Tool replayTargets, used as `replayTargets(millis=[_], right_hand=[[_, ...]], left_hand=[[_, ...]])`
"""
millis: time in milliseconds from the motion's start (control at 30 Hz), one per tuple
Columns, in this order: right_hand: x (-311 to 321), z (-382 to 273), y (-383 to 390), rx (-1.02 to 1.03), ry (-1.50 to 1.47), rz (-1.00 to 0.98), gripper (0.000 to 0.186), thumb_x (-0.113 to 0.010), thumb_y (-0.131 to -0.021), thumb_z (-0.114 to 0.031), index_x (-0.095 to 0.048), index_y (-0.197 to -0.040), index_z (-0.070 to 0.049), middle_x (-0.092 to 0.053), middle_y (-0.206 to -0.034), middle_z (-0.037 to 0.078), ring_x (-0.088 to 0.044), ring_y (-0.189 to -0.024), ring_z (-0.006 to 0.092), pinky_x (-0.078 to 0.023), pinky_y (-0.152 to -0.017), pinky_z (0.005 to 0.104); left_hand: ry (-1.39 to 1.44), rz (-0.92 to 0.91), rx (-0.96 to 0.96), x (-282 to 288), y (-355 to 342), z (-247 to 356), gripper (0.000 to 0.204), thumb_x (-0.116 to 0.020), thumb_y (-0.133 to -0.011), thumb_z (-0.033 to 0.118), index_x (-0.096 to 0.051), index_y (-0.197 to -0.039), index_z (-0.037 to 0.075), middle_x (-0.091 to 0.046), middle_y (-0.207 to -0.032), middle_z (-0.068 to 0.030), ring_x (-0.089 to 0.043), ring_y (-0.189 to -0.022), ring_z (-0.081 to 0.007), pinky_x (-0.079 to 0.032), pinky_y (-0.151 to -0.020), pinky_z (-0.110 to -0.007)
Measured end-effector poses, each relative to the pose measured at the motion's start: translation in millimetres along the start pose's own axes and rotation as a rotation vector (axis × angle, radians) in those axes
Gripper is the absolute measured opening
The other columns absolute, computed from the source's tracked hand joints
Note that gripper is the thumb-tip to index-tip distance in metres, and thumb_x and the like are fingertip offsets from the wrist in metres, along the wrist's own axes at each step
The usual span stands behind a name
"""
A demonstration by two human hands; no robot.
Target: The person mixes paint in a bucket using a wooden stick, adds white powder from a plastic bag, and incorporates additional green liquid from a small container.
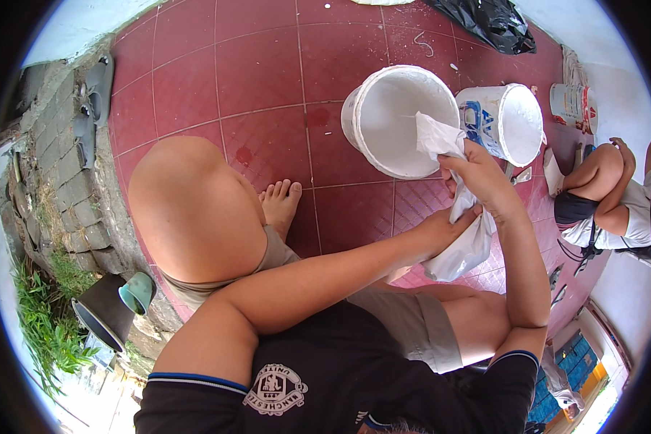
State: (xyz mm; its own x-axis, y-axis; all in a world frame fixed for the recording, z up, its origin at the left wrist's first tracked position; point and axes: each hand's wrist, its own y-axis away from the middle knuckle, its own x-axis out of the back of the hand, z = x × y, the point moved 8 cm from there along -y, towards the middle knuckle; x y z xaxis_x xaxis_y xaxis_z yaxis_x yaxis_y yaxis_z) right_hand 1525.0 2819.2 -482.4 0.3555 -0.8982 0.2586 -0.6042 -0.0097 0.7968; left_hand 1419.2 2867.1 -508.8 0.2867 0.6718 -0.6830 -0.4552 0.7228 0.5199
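Note:
A white plastic bag (464,252) is stretched between my two hands above the red tiles. My right hand (477,173) is closed around its narrow, twisted upper part, and the crumpled white end sticks out toward the large white bucket (350,119). Lower down, my left hand (448,228) grips the bag just above its fuller, rounded bottom. What fills the bag cannot be made out. The bucket stands open just beyond my hands, its inside coated white. Beside it, a second white bucket (477,116) with a blue label leans with its mouth turned right.
Another person (615,192) sits at the right, near a smaller red-and-white bucket (573,105). A black plastic bag (488,27) lies at the far edge. Grey sandals (98,90) rest by the stone edge on the left, above a green pail (137,292).

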Motion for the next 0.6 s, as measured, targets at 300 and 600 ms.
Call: replayTargets(millis=[300, 600], right_hand=[[-6.7, -25.2, 9.7, 0.134, 0.148, -0.043, 0.032, -0.068, -0.089, -0.019, -0.059, -0.111, 0.001, -0.063, -0.080, 0.004, -0.059, -0.061, 0.0104, -0.049, -0.056, 0.0274], [-6.5, -20.8, 7.2, 0.153, 0.241, 0.008, 0.041, -0.066, -0.095, -0.025, -0.056, -0.124, 0.002, -0.061, -0.076, 0.003, -0.056, -0.056, 0.0104, -0.047, -0.053, 0.0286]], left_hand=[[-0.117, -0.043, 0.065, 0.0, 2.3, -5.0, 0.075, -0.047, -0.097, 0.068, -0.060, -0.125, 0.000, -0.069, -0.108, -0.0140, -0.066, -0.096, -0.0219, -0.052, -0.080, -0.034], [-0.139, -0.046, 0.060, -3.5, 4.1, -1.6, 0.074, -0.046, -0.097, 0.068, -0.063, -0.121, 0.001, -0.070, -0.103, -0.0145, -0.068, -0.091, -0.0226, -0.052, -0.079, -0.035]])
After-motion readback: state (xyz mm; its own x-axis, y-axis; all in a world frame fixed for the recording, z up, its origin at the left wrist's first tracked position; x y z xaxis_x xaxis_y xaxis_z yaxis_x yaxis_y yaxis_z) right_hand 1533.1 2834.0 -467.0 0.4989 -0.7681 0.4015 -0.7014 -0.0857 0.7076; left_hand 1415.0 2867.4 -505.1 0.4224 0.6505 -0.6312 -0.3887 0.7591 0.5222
